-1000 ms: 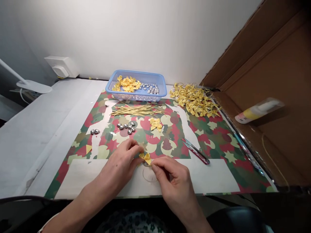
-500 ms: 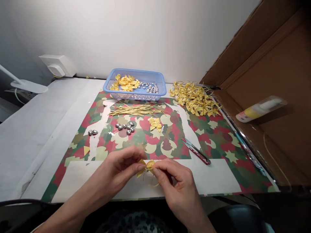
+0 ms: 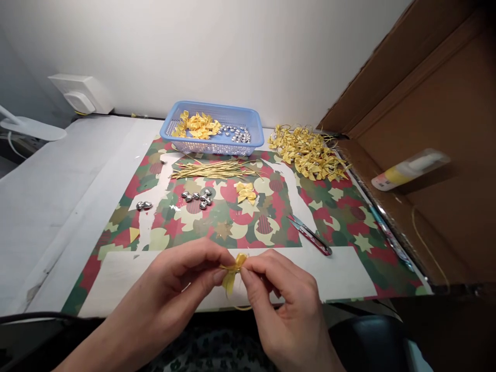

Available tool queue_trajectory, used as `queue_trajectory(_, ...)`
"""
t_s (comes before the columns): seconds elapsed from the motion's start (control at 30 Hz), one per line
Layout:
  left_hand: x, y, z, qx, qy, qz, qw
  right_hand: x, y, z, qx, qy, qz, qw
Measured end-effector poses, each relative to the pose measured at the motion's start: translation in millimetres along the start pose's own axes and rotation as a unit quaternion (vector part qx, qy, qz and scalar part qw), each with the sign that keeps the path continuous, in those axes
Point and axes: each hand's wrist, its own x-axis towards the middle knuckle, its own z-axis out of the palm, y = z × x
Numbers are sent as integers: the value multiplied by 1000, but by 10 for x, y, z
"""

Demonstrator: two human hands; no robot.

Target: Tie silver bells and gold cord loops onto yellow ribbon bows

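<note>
Between my two hands, above the white strip at the table's front, is a yellow ribbon bow (image 3: 230, 279). My left hand (image 3: 186, 276) pinches its left side between thumb and fingertips. From the right, my right hand (image 3: 284, 294) grips the other side the same way. A thin yellow cord (image 3: 243, 308) hangs below the bow near my right thumb. The bow's middle is partly covered by my fingertips. Beyond my hands lie loose yellow bows (image 3: 246, 192), silver bells (image 3: 197, 197) and a bundle of gold cords (image 3: 211, 169).
A blue basket (image 3: 211, 146) with bows and silver bells stands at the back. Right of it is a heap of corded bows (image 3: 310, 152). Thread snips (image 3: 310, 236) lie right of my hands. A cardboard wall (image 3: 418, 119) with a bottle (image 3: 406, 170) borders the right side.
The bow has turned between my fingers, and its ribbon tail now points downward. Both hands still hold it. The camera view has shifted slightly.
</note>
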Motion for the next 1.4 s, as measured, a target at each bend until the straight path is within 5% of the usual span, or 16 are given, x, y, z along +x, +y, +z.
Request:
queue_trajectory(0.57, 10, 7, -1, 36, 17, 42, 998, -31, -61, 55, -114, 50, -102, 987)
queue_trajectory(1.03, -32, 47, 40, -47, -28, 44, 998, -37, -111, 10, -22, 4, -13, 1000)
queue_trajectory(1.4, -41, 87, 19, 8, -22, 35, 999, -59, -93, -61, -22, -31, -40, 998)
